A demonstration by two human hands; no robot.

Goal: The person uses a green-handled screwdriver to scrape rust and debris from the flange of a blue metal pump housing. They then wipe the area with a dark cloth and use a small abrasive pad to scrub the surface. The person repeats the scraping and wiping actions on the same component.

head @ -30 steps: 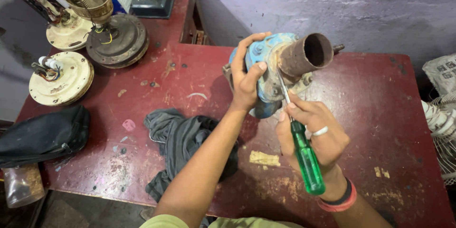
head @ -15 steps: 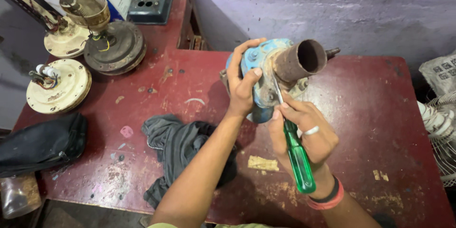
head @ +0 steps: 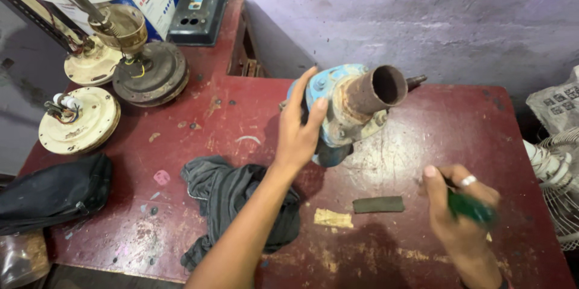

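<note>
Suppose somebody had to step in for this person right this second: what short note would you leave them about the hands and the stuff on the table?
Left hand: gripping the blue pump body, which stands on the red table with its rusty pipe mouth tilted up and to the right.
Right hand: low over the table, holding the green-handled screwdriver, well clear of the pump.
Nearby: dark rag beside the left forearm, small dark strip by the right hand.
Done: cannot tell which screws are out.
Left: pump casing looks closed.
</note>
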